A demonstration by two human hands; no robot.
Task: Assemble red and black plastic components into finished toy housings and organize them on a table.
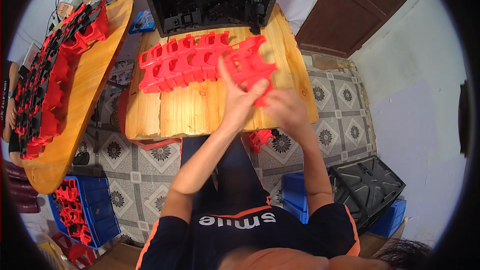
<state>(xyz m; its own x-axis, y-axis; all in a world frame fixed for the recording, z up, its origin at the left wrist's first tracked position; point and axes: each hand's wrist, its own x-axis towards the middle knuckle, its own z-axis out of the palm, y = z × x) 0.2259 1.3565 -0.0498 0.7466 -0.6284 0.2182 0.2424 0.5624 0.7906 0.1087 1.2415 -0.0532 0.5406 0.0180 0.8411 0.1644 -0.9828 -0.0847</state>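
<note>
Head view, red plastic frame at right end of two red frame rows on wooden tabletop, left hand with fingers clamped on frame, right hand at its lower edge, finger closure too blurred to tell, black crate beyond.

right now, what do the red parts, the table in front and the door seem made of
Red parts: likely moulded plastic, satin, by even colour and thin cut-out walls. Table: wood, probably varnished; its grain shows. Door: dull brown, wood or metal; panel lines leave it open.
</note>
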